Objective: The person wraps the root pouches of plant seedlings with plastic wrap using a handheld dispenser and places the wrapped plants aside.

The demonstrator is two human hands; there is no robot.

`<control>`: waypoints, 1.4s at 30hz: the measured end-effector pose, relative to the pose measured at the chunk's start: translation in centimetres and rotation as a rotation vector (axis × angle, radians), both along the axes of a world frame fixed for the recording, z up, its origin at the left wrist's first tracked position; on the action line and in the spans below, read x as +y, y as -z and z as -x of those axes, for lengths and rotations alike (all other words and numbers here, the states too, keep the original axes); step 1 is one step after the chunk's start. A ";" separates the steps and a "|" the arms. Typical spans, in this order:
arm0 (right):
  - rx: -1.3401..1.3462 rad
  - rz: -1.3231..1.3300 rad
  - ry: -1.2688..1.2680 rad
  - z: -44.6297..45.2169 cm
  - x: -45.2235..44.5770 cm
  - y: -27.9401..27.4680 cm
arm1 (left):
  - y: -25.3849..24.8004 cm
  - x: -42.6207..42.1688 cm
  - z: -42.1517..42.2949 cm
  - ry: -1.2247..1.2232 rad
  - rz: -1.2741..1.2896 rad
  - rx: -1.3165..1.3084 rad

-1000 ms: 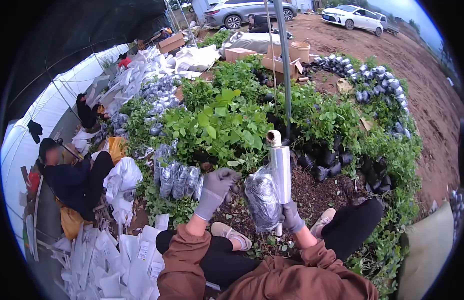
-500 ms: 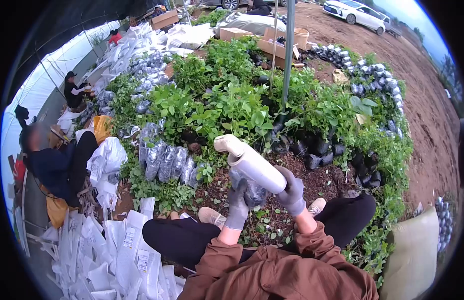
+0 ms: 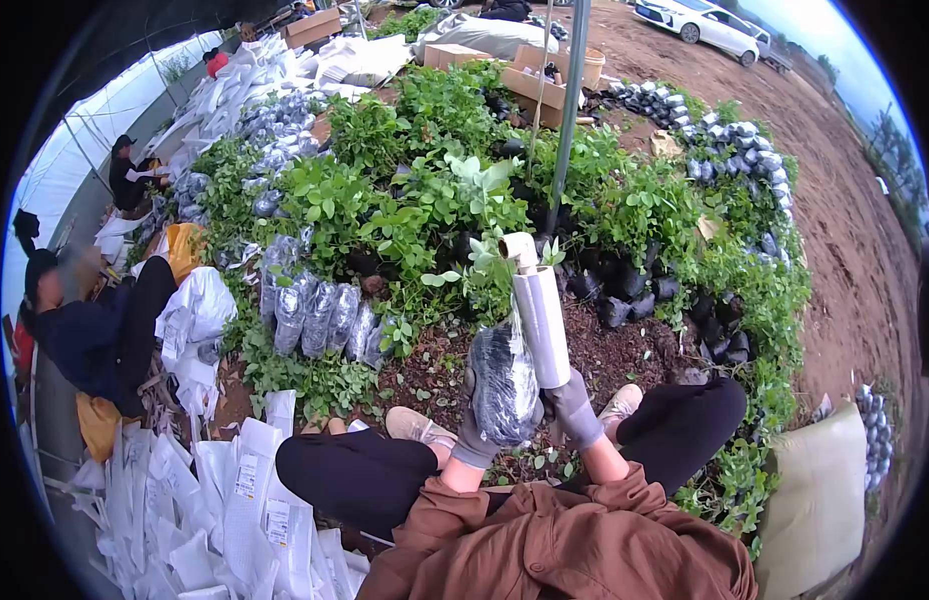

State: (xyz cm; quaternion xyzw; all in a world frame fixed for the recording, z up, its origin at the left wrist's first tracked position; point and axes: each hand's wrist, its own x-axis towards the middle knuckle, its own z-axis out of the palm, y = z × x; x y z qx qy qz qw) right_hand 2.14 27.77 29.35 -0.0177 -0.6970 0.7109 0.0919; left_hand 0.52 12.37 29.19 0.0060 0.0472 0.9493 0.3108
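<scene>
Bundle (image 3: 505, 385), dark, oblong and wrapped in glossy film, is held nearly upright above the front edge of the brown soil patch (image 3: 635, 350). Its left side and lower end are gripped by the grey-gloved left hand (image 3: 473, 435), the nearer one. By the grey-gloved right hand (image 3: 575, 408), the base of a white cylindrical film roll (image 3: 543, 330) is grasped. Just right of the bundle, the roll is held nearly parallel, its top tilted slightly left; whether they touch cannot be told.
</scene>
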 end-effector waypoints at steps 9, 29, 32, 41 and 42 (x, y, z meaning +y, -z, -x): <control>0.097 -0.187 0.041 1.0 -1.0 -4.0 | -5.2 -4.7 -0.6 -0.071 0.508 0.053; -0.021 0.140 -0.001 0.1 -4.0 -2.8 | -1.3 -3.5 -1.6 0.134 -0.188 0.170; -0.238 0.578 -0.153 -0.7 -3.4 -3.5 | 5.1 -6.6 0.4 -0.040 0.541 -0.104; 0.195 -0.419 -0.090 1.2 -4.3 -6.0 | -1.2 -6.1 -0.6 -0.251 1.107 0.109; 0.176 -0.395 -0.081 1.1 -4.7 -6.7 | -2.5 -5.1 -1.0 -0.395 1.028 0.152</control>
